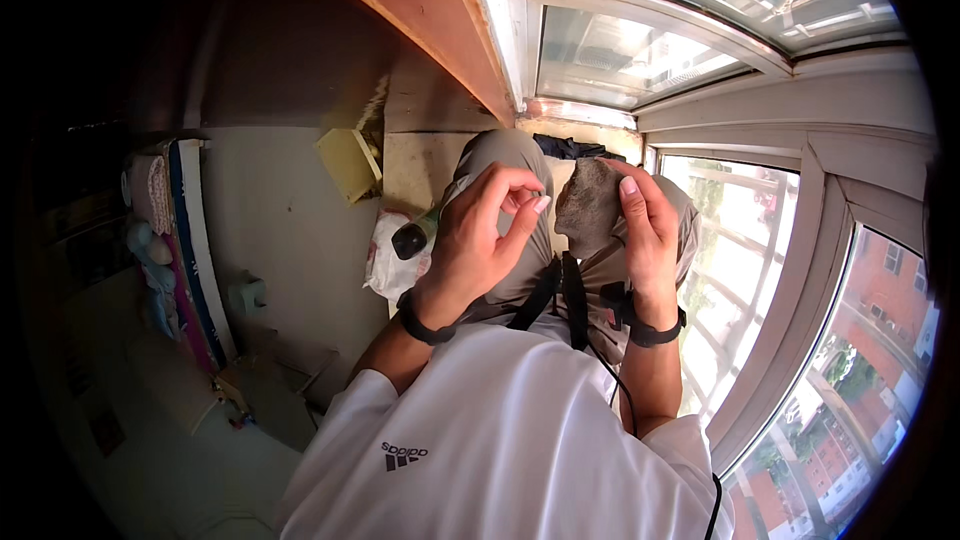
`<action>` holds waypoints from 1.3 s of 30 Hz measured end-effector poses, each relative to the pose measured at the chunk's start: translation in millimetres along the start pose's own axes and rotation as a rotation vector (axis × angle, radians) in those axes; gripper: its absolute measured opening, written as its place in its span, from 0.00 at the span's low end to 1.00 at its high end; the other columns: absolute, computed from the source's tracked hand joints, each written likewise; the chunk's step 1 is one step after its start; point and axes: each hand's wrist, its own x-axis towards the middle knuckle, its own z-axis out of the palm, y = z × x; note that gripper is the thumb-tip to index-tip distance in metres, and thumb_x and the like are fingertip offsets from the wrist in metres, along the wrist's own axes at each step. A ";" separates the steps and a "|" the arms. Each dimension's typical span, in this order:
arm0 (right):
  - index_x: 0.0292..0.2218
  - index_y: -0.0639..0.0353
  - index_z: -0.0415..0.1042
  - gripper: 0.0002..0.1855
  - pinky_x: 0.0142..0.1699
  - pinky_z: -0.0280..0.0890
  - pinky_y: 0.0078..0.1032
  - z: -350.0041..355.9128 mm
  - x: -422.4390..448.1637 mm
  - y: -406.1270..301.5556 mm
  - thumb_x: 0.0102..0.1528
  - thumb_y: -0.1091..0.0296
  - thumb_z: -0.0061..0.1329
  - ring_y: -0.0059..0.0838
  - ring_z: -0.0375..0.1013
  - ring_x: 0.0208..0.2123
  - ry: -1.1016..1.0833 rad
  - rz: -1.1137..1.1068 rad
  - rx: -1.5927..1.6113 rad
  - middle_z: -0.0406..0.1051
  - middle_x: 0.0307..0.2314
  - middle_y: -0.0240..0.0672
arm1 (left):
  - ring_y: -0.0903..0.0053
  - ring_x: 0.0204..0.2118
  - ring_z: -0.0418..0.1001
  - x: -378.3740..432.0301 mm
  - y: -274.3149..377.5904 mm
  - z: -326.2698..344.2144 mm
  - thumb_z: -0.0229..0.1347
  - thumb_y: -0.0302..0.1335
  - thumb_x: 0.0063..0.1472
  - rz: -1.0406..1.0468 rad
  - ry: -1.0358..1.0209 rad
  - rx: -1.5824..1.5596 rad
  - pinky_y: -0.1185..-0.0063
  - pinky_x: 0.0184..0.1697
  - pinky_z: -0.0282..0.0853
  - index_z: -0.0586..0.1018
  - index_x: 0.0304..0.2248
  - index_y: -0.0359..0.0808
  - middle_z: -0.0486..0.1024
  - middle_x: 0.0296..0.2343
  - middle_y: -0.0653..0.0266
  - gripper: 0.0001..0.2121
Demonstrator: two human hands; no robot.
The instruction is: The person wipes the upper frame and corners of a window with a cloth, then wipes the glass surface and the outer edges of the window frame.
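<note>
A flat grey piece with a rough, ragged left edge (589, 206), its material not clear, is held up by its right side in my right hand (649, 229), the thumb on its near face. Just left of it, above my thigh, my left hand (491, 232) is raised with thumb and forefinger curved towards each other and a gap between the tips. Nothing shows in the left hand. Both wrists wear black bands. My legs in grey-beige trousers (502, 157) lie beneath the hands, and black straps (574, 300) hang at my waist.
A green bottle with a dark end (411, 240) lies by a white plastic bag (386, 270) left of my thigh. Farther left is a yellow box-like object (349, 165). Dark cloth (574, 148) lies beyond my knees. Framed windows (817, 240) stand close on the right, and a reddish-brown beam (420, 7) runs overhead.
</note>
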 end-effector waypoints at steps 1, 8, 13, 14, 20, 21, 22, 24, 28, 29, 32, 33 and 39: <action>0.52 0.63 0.75 0.18 0.52 0.63 0.19 -0.6 -1.4 -0.5 0.70 0.62 0.42 0.19 0.70 0.43 0.019 -0.003 -0.001 0.77 0.41 0.33 | 0.73 0.27 0.73 6.5 6.7 10.2 0.61 0.26 0.62 0.017 -0.028 -0.021 0.77 0.33 0.70 0.74 0.39 0.35 0.72 0.27 0.63 0.09; 0.50 0.68 0.74 0.17 0.47 0.64 0.19 -12.2 -11.8 -0.3 0.70 0.64 0.43 0.17 0.70 0.39 0.041 0.044 0.226 0.76 0.38 0.31 | 0.65 0.26 0.71 24.5 7.6 35.5 0.68 0.35 0.55 0.192 -0.022 0.088 0.70 0.28 0.67 0.69 0.34 0.37 0.70 0.26 0.63 0.18; 0.51 0.67 0.73 0.16 0.45 0.65 0.18 -13.4 -21.4 9.0 0.69 0.65 0.45 0.17 0.69 0.38 0.123 0.104 0.273 0.75 0.37 0.29 | 0.64 0.24 0.69 30.7 8.8 39.0 0.69 0.38 0.53 0.227 -0.099 0.163 0.69 0.27 0.64 0.69 0.29 0.38 0.67 0.24 0.64 0.20; 0.51 0.67 0.73 0.16 0.45 0.65 0.18 -12.2 -21.8 9.7 0.69 0.65 0.45 0.17 0.69 0.38 0.127 0.114 0.285 0.75 0.37 0.29 | 0.64 0.24 0.69 34.9 12.6 40.8 0.69 0.39 0.53 0.240 -0.118 0.202 0.69 0.27 0.64 0.69 0.28 0.38 0.67 0.24 0.64 0.20; 0.49 0.68 0.75 0.14 0.43 0.63 0.15 -21.3 -31.7 10.9 0.67 0.68 0.49 0.15 0.68 0.37 0.177 0.037 0.242 0.75 0.35 0.28 | 0.64 0.27 0.70 42.4 17.7 55.2 0.66 0.38 0.56 0.346 -0.207 0.270 0.68 0.28 0.66 0.71 0.29 0.36 0.68 0.24 0.62 0.18; 0.49 0.68 0.75 0.14 0.43 0.63 0.15 -24.6 -32.3 11.1 0.67 0.68 0.49 0.15 0.68 0.37 0.180 0.038 0.245 0.75 0.35 0.28 | 0.63 0.27 0.70 44.0 20.3 54.9 0.65 0.37 0.57 0.350 -0.229 0.240 0.67 0.29 0.66 0.71 0.29 0.35 0.68 0.24 0.61 0.16; 0.49 0.68 0.75 0.14 0.43 0.63 0.15 -28.9 -33.0 11.6 0.67 0.68 0.49 0.14 0.68 0.36 0.179 0.033 0.220 0.74 0.35 0.28 | 0.62 0.27 0.70 44.6 22.7 54.5 0.64 0.35 0.59 0.353 -0.249 0.210 0.67 0.29 0.66 0.71 0.29 0.35 0.69 0.24 0.60 0.15; 0.47 0.68 0.75 0.13 0.43 0.63 0.15 -36.6 -34.6 7.8 0.67 0.68 0.49 0.14 0.67 0.36 0.169 0.034 0.167 0.74 0.34 0.26 | 0.63 0.27 0.71 43.5 27.2 54.0 0.63 0.32 0.59 0.288 -0.292 0.151 0.69 0.30 0.66 0.71 0.29 0.33 0.70 0.25 0.60 0.13; 0.46 0.68 0.75 0.12 0.44 0.62 0.15 -43.0 -29.7 10.0 0.67 0.69 0.48 0.15 0.67 0.36 0.164 -0.031 0.138 0.73 0.33 0.26 | 0.64 0.27 0.70 40.6 29.8 51.0 0.59 0.25 0.63 0.168 -0.363 -0.095 0.74 0.33 0.66 0.71 0.30 0.30 0.70 0.26 0.58 0.10; 0.46 0.68 0.75 0.12 0.44 0.62 0.15 -44.9 -29.4 10.7 0.67 0.69 0.47 0.14 0.67 0.37 0.149 -0.011 0.169 0.73 0.33 0.26 | 0.64 0.27 0.70 39.6 29.8 49.7 0.59 0.25 0.63 0.167 -0.354 -0.091 0.74 0.33 0.66 0.71 0.30 0.30 0.70 0.26 0.58 0.10; 0.46 0.68 0.75 0.12 0.44 0.62 0.15 -45.1 -28.0 7.2 0.68 0.68 0.47 0.14 0.67 0.37 0.099 0.014 0.205 0.73 0.33 0.26 | 0.66 0.27 0.67 32.8 29.0 45.3 0.55 0.23 0.65 0.076 -0.401 -0.147 0.76 0.34 0.65 0.70 0.30 0.29 0.68 0.26 0.57 0.08; 0.46 0.68 0.75 0.12 0.44 0.62 0.15 -45.0 -27.9 5.9 0.68 0.68 0.47 0.14 0.67 0.37 0.072 0.016 0.200 0.73 0.33 0.25 | 0.64 0.26 0.66 30.3 27.5 45.8 0.54 0.24 0.66 0.057 -0.387 -0.168 0.73 0.32 0.64 0.70 0.30 0.29 0.67 0.24 0.57 0.08; 0.46 0.68 0.75 0.13 0.41 0.61 0.15 -40.0 -30.5 10.4 0.67 0.67 0.48 0.13 0.65 0.34 0.057 0.055 0.206 0.72 0.31 0.24 | 0.62 0.24 0.65 21.9 24.2 44.6 0.53 0.25 0.67 -0.001 -0.343 -0.174 0.70 0.30 0.62 0.70 0.29 0.29 0.65 0.22 0.56 0.10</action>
